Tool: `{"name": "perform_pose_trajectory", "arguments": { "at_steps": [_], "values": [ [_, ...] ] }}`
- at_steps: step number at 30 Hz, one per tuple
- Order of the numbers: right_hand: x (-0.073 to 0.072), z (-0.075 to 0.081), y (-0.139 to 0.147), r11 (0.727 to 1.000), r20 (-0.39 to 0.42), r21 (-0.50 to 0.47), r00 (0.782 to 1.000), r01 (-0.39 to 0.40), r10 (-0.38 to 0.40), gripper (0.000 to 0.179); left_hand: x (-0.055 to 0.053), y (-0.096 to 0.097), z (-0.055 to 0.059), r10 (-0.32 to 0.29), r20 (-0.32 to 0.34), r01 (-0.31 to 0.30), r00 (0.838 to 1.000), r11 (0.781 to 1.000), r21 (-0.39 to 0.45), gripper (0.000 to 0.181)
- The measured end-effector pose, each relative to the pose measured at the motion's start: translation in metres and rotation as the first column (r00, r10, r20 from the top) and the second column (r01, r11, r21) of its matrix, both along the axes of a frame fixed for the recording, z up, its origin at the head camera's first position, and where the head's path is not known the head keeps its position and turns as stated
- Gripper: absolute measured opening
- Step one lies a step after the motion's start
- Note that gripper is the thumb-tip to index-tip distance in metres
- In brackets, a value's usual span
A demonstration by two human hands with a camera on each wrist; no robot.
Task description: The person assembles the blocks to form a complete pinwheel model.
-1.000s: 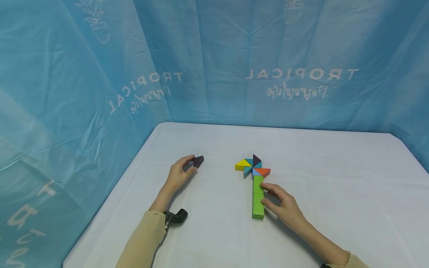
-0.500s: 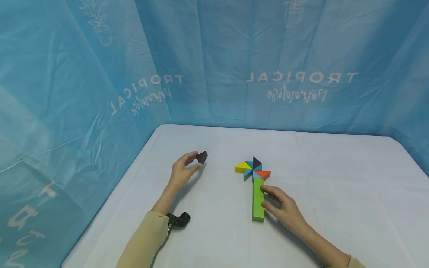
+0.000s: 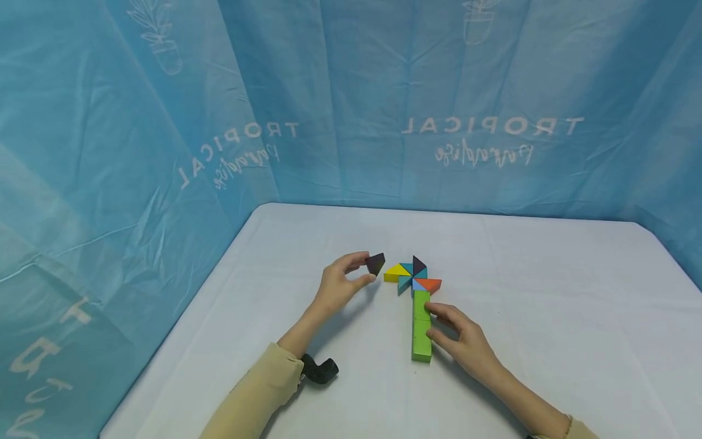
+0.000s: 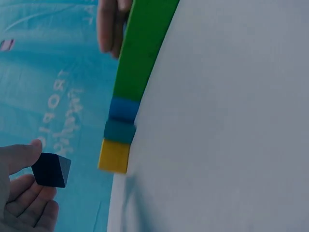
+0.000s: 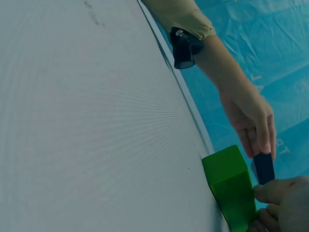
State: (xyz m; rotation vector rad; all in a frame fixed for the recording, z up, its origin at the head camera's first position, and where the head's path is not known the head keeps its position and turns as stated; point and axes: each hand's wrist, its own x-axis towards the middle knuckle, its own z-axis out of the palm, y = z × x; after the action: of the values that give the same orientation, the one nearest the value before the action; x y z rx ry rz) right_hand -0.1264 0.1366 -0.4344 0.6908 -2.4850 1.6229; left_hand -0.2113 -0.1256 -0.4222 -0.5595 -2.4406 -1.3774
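Observation:
My left hand (image 3: 336, 291) pinches a dark, wedge-like block (image 3: 375, 263) between thumb and fingers, raised off the table just left of a pinwheel of triangular blocks. The pinwheel has a yellow block (image 3: 396, 274), a dark block (image 3: 418, 266), an orange-red block (image 3: 431, 285) and several blue and teal ones. Two green blocks (image 3: 421, 339) run end to end from its lower side toward me. Fingertips and thumb of my right hand (image 3: 466, 342) rest against their right side. In the left wrist view, the held block (image 4: 48, 170) shows a triangular end.
A white-covered table (image 3: 548, 292) carries the blocks. Blue printed curtain (image 3: 362, 110) hangs along its back and left side. A black wrist camera (image 3: 320, 370) sticks out from the left sleeve (image 3: 263, 384).
My left hand has carried the dark block rightward, from well left of the pinwheel to close beside its yellow block. My right hand stays against the green blocks.

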Motion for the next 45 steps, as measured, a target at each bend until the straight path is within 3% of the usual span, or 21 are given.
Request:
{"name": "perform_pose_trajectory", "arguments": {
  "at_steps": [9,17,24,33,45],
  "values": [
    [-0.003,-0.001,0.0,1.0,-0.019,-0.006,1.0,-0.009,0.009,0.042,0.013,0.028,-0.011,-0.103,0.042,0.103,0.994,0.995,0.006,0.049],
    [-0.003,0.002,0.001,1.0,-0.002,-0.005,1.0,-0.009,0.009,0.041,0.024,0.037,-0.019,-0.137,0.079,0.137,0.987,0.991,0.002,0.047],
    [-0.002,0.002,0.002,1.0,0.024,0.008,1.0,0.004,-0.004,0.042,0.03,0.041,-0.034,-0.121,0.08,0.125,0.989,0.991,-0.049,0.05],
    [-0.001,0.001,0.002,1.0,0.017,0.003,1.0,-0.001,0.001,0.042,0.031,0.047,-0.039,-0.039,0.039,0.045,0.998,0.984,-0.171,0.052],
    [-0.001,-0.001,0.002,1.0,0.015,-0.007,1.0,-0.003,0.003,0.042,0.024,0.054,-0.04,-0.03,0.085,0.041,0.996,0.99,-0.138,0.053]
  ]
}}
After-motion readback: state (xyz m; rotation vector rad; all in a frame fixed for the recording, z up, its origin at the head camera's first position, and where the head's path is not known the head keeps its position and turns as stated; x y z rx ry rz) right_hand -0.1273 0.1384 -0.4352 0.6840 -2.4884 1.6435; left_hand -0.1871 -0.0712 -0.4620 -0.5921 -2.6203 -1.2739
